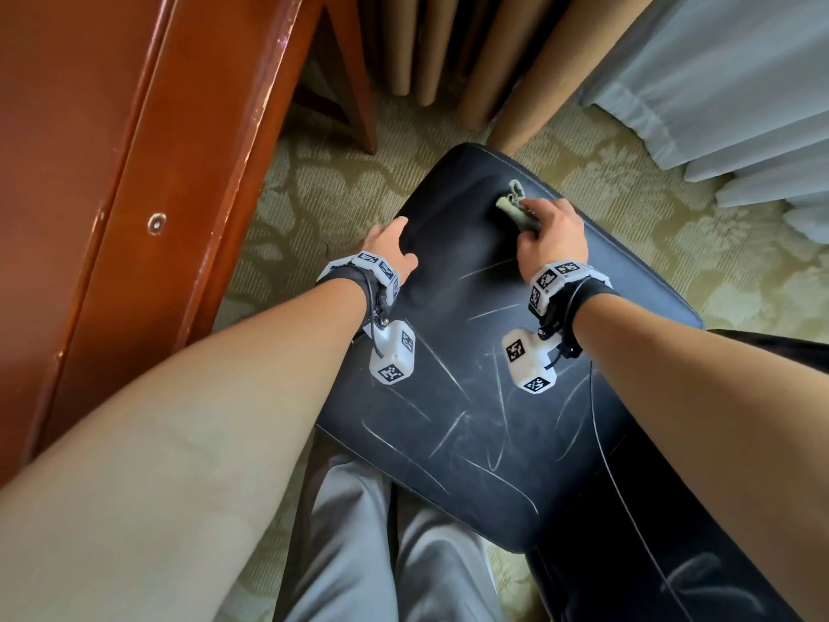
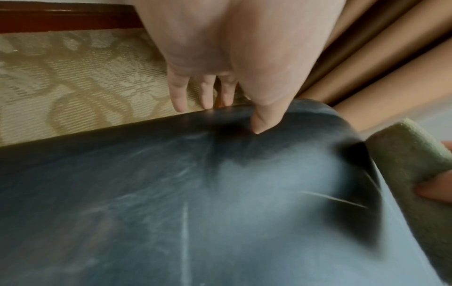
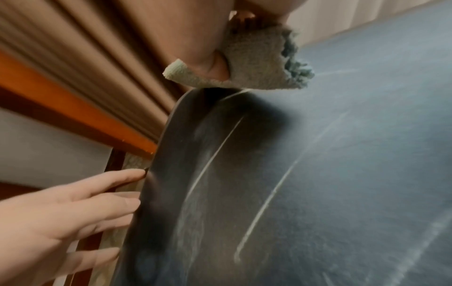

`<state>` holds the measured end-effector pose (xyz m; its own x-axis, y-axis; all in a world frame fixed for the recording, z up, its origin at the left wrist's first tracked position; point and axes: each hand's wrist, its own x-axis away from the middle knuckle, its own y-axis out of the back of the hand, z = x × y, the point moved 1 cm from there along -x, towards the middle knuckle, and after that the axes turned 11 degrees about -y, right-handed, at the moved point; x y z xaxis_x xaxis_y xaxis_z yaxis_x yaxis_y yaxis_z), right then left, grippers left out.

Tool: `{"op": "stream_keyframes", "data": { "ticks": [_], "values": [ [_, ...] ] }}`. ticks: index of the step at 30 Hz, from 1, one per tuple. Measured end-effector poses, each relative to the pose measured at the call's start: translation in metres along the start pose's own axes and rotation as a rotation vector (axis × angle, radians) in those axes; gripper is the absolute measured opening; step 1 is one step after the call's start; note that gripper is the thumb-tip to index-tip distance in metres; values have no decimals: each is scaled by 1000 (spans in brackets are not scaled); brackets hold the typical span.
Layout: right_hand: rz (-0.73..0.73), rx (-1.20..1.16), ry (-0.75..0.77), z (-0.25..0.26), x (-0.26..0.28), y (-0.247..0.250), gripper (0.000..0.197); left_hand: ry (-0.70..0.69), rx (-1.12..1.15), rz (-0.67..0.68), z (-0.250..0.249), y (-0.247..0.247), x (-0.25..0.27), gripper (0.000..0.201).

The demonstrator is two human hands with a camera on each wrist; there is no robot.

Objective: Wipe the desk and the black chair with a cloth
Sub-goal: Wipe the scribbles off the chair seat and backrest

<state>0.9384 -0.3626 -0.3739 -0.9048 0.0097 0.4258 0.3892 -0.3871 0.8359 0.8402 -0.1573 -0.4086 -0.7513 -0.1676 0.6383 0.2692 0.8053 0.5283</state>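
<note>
- Surroundings: wooden desk (image 1: pixel 89 181) left, tan curtain (image 1: pixel 507 51) behind, patterned carpet (image 1: pixel 314 172).
- Black chair (image 1: pixel 484 352): seat streaked with pale scratches.
- Right hand (image 1: pixel 554 237): clutching green cloth (image 1: pixel 516 208) on the seat.
- Left hand (image 1: pixel 390 249): fingers straight, thumb pressing the seat edge.

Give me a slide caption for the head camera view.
Right hand wipes the scratched black chair seat with a green cloth while left hand steadies its edge.

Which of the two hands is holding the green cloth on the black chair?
The right hand grips the green cloth on the black chair. The left hand holds no cloth; it rests on the seat's edge.
</note>
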Motion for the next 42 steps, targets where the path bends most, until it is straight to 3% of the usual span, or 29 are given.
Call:
{"op": "stream_keyframes", "data": {
  "ticks": [7, 10, 13, 18, 24, 30, 38, 42],
  "values": [
    [-130, -11, -165, -46, -16, 30, 52, -120, -102, 34, -45, -4, -22, 68],
    [-82, -19, -180, -56, -26, 28, 56, -127, -190, 98, -55, -8, -30, 69],
    [30, 47, -101, -47, -27, 18, 59, -137, -248, 151, -55, -8, -36, 69],
    [80, 127, 63, -31, -18, 3, 58, -133, -321, 252, -53, -2, -46, 70],
    [215, 194, 309, -24, 1, -8, 52, -113, -330, 259, -54, -7, -48, 71],
    [343, 237, 414, -15, 15, -20, 51, -123, -360, 258, -53, -8, -48, 71],
    [284, 300, 379, -21, 2, -7, 49, -140, -319, 229, -52, -9, -44, 70],
    [223, 254, 237, -25, -6, -5, 51, -182, -280, 209, -53, -7, -41, 71]
  ]
}}
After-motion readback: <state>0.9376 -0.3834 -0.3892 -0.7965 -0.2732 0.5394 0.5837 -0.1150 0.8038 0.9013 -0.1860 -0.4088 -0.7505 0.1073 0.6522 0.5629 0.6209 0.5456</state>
